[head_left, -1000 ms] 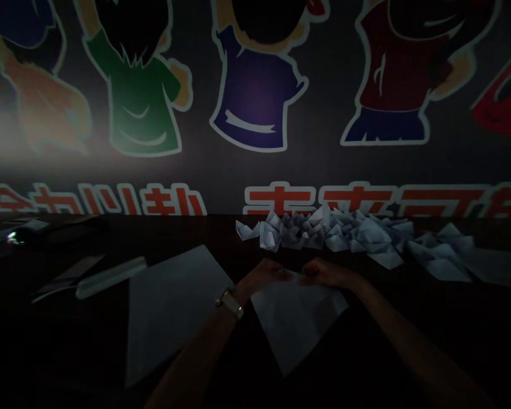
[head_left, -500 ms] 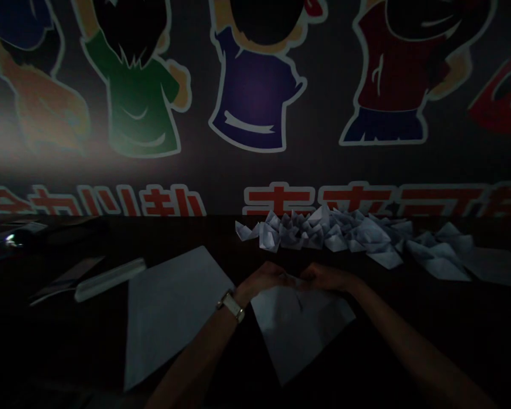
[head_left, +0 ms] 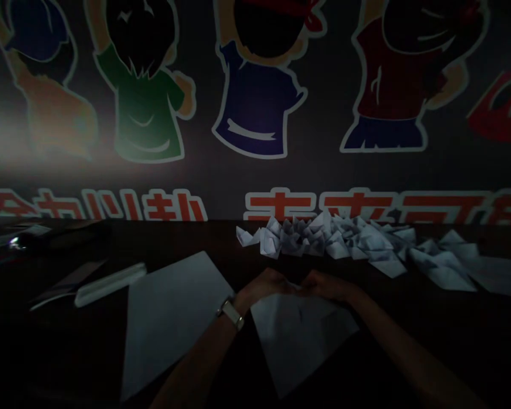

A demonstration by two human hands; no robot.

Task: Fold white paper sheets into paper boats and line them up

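Dim light over your dark table [head_left: 187, 241]; your two hands are close together near the middle, knuckles almost meeting. Your left hand [head_left: 266, 285] is closed on the far edge of a held sheet [head_left: 300, 346]; your right hand [head_left: 329, 286] is closed on the same edge, just beside it; the fingertips are too dark to make out singly. The held sheet lies between your forearms, spreading toward you from both hands and narrowing to a corner at the near end; a shadow falls across its right part; whether it rests flat on the table or is slightly raised, you cannot tell from here.

A watch [head_left: 231, 314] with a pale face sits on your left wrist; beyond that forearm lies a large white paper [head_left: 170, 324], partly covered by the arm; a long white object [head_left: 111, 285] lies at its far left corner, with a flat thin item [head_left: 68, 282] just left of that; farther off, a dark object [head_left: 63, 236] with a bright glint.

Beyond your hands, a heap of folded papers [head_left: 336, 238], pointed and overlapping, runs rightward; at its right end, a flat pale sheet [head_left: 500, 275]; behind everything, a wall [head_left: 221, 176] with cartoon figures [head_left: 255, 102] above red lettering [head_left: 281, 204].
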